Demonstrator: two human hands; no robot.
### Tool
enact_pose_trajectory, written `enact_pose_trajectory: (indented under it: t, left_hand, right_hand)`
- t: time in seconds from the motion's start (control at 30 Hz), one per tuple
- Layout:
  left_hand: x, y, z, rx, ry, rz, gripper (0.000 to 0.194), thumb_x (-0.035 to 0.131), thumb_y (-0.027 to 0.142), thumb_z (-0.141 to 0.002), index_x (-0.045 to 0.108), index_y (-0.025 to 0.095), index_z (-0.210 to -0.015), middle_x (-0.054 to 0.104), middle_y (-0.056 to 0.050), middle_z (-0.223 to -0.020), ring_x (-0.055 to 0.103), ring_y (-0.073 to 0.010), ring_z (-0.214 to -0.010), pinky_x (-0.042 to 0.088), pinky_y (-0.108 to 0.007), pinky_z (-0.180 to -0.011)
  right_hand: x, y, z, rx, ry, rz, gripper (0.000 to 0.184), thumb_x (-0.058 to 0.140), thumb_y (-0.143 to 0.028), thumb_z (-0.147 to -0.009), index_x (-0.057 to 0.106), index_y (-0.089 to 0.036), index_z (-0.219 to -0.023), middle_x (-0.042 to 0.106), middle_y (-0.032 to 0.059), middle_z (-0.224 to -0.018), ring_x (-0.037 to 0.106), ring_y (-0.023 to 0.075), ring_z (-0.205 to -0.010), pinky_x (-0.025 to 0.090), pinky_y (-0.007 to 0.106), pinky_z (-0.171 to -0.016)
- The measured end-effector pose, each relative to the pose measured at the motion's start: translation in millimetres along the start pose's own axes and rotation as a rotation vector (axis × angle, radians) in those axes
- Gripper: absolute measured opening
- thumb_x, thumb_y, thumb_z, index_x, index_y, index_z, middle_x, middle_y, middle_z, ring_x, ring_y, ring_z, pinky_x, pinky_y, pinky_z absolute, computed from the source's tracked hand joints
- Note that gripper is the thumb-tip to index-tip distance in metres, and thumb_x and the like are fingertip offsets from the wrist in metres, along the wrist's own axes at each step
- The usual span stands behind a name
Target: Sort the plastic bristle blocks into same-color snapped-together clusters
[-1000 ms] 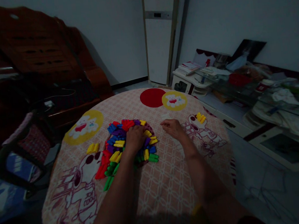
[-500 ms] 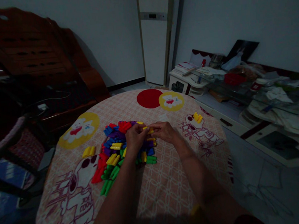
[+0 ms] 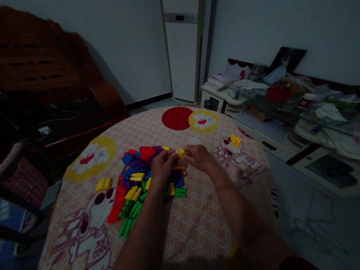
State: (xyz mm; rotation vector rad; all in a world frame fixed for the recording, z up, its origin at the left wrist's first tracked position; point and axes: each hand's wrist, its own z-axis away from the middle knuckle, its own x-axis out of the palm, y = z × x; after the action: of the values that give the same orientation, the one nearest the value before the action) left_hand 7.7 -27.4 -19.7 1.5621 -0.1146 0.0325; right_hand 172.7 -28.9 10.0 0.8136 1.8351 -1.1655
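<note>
Between my two hands is a small yellow plastic building block (image 3: pixel 181 152), held just over the right edge of a block pile. My left hand (image 3: pixel 163 166) pinches its left side, and my right hand (image 3: pixel 198 156) grips its right side with closed fingers. Under and left of my left hand spreads the pile of red, blue, purple, green and yellow blocks (image 3: pixel 137 177). My left hand and forearm hide part of it. One yellow block (image 3: pixel 103 184) lies apart at the left, and a yellow block piece (image 3: pixel 235 140) sits alone at the right.
The round table has a patterned pink cloth (image 3: pixel 201 222). A wooden bench (image 3: pixel 31 77) and a chair (image 3: pixel 28 179) stand to the left. To the right is a low cabinet (image 3: pixel 283 146) with a cluttered glass top. A tall white air conditioner (image 3: pixel 183 58) stands in the corner.
My hands have drawn slightly apart, and more of the yellow block shows between them. The whole view has shifted a little. The pile looks unchanged.
</note>
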Motion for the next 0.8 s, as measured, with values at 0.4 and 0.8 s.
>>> enact_pose_trajectory:
  t: [0.4, 0.8]
  left_hand:
    - [-1.9, -10.0, -3.5, 0.058, -0.017, -0.042, 0.036, 0.073, 0.041, -0.07, 0.068, 0.014, -0.094, 0.072, -0.003, -0.073, 0.07, -0.0195, -0.065, 0.061, -0.034, -0.065]
    - [-3.7, -12.2, -3.7, 0.105, -0.042, -0.097, 0.03, 0.07, 0.041, -0.073, 0.069, 0.015, -0.089, 0.071, -0.003, -0.071, 0.067, -0.0171, -0.064, 0.055, -0.028, -0.062]
  right_hand:
    - [-38.8, 110.5, 29.3, 0.608, 0.47, 0.055, 0.016, 0.06, -0.023, -0.076, 0.074, -0.016, -0.073, 0.075, 0.0097, -0.077, 0.064, 0.0202, -0.072, 0.043, 0.029, -0.068]
    - [-66.9, 162.8, 76.9, 0.974, 0.634, 0.306, 0.028, 0.059, -0.024, -0.078, 0.076, -0.004, -0.09, 0.073, 0.0273, -0.089, 0.069, 0.0344, -0.086, 0.048, 0.041, -0.079]
